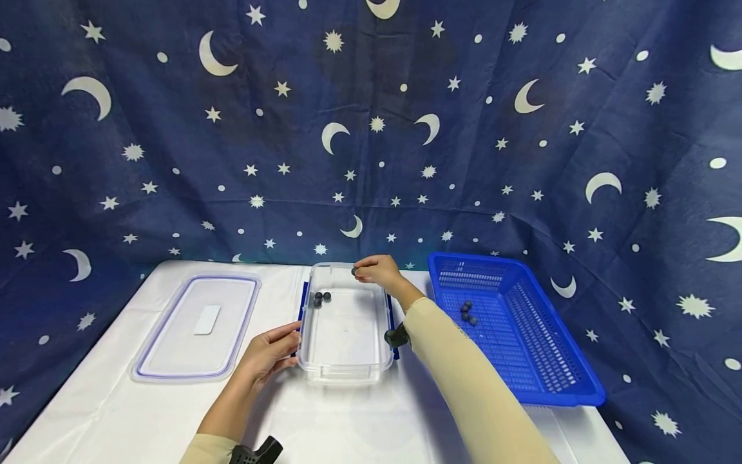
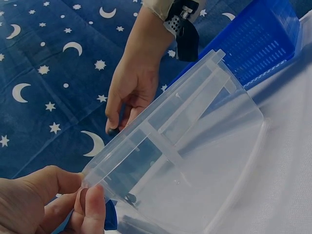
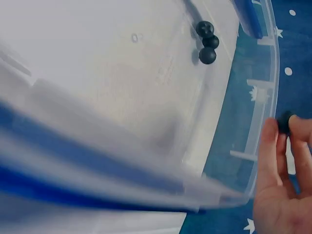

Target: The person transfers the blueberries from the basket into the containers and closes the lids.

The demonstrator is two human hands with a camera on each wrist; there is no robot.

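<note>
Where the left hand [image 1: 269, 353] meets the box [image 1: 346, 338], its thumb and fingers pinch the left side, beside a blue latch [image 1: 304, 301]. The right hand [image 1: 378, 269] grips one dark berry [image 3: 284, 122] between thumb and fingertips, up at the far end of the box; whether it hangs over the inside or just past the rim, I cannot tell. Three other berries [image 3: 210, 42] sit bunched on the box's floor, toward its far left part. The box stands lidless and upright on a white cloth [image 1: 324, 432]. To its left, apart from it, the lid [image 1: 180, 341] lies flat, with a bluish seal round its edge and a white rectangle [image 1: 207, 319] on top. On the right stands a blue basket [image 1: 504, 351], a small cluster [image 1: 466, 316] of dark berries on its floor. A pale sleeve [image 1: 464, 380] covers the right forearm, which reaches across the basket's left side. Behind everything hangs a dark blue curtain [image 1: 371, 64] patterned with moons and stars.
</note>
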